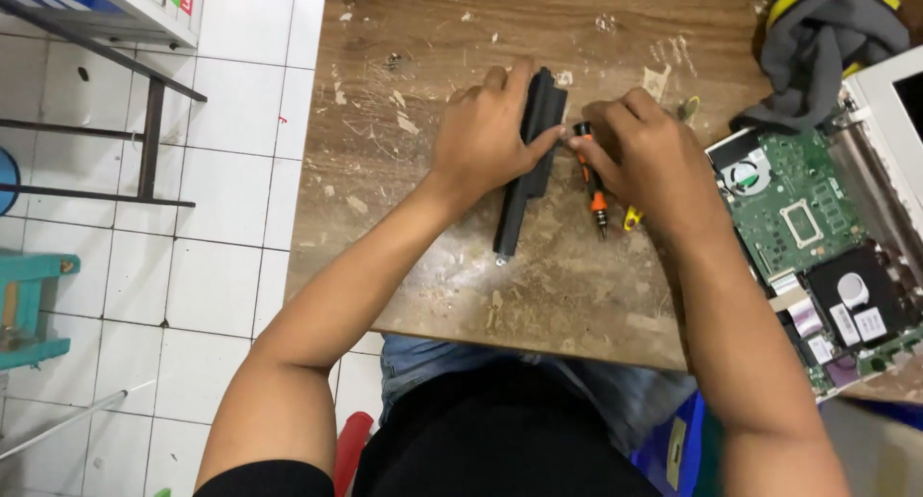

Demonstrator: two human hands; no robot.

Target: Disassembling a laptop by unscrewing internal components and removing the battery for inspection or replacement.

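Observation:
A long black battery pack (524, 175) lies lengthwise on the worn wooden table (433, 247). My left hand (486, 136) grips its upper half from the left, thumb pressed on its right side. My right hand (644, 156) holds a small black and orange screwdriver (591, 182), tip pointing toward me, right beside the battery pack. A yellow tool (632, 218) peeks out from under my right hand.
An opened laptop (817, 237) with bare green circuit board, fan and drive lies at the right. A grey and yellow cloth (827, 40) sits at the far right corner. White tiled floor, a metal rack (144, 122) and a teal stool (29, 305) are to the left.

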